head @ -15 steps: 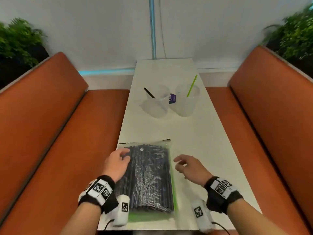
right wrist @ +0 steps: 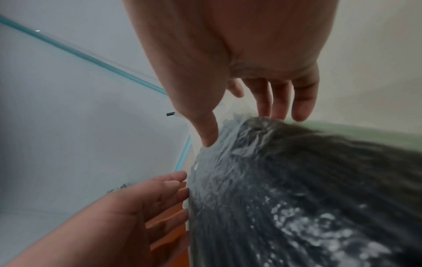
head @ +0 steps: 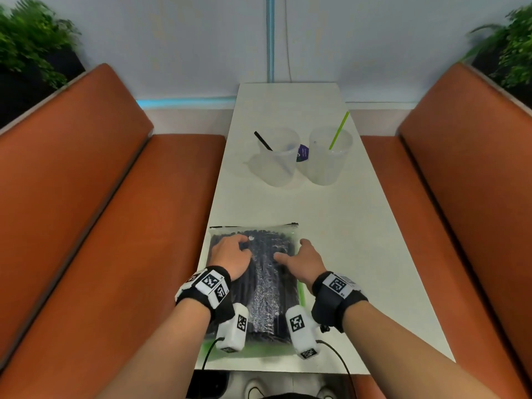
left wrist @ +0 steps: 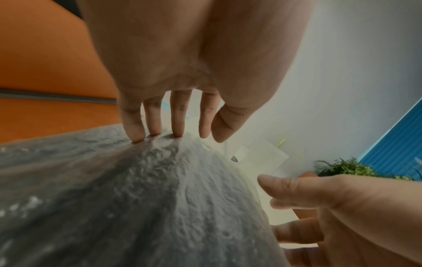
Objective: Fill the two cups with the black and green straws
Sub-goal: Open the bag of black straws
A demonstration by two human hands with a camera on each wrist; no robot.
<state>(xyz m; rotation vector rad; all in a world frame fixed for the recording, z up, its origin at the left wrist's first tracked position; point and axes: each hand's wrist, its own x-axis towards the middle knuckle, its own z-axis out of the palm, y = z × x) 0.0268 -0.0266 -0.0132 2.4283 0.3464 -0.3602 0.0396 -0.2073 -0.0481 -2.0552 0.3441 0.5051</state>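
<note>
A clear zip bag [head: 266, 286] packed with black straws, with green ones along its right and near edges, lies flat at the table's near end. My left hand [head: 234, 249] rests on its far left part, straight fingertips [left wrist: 137, 137] pressing the plastic [left wrist: 137, 198]. My right hand [head: 298, 259] lies on the bag's right part, thumb and fingertips [right wrist: 279, 115] touching the film [right wrist: 297, 198]; neither hand holds anything. Further up the table stand two clear cups: the left cup [head: 276, 161] holds one black straw [head: 263, 141], the right cup [head: 328, 156] one green straw [head: 339, 130].
The narrow white table [head: 359, 240] runs away from me between two orange benches [head: 115, 226] [head: 466, 197]. A small purple object [head: 302, 152] sits between the cups. Green plants [head: 31, 41] stand behind both benches. The bag's zip edge [head: 253, 226] faces the cups.
My right hand has moved left from the bare table beside the bag onto the bag itself. My left hand stays on the bag's far left part.
</note>
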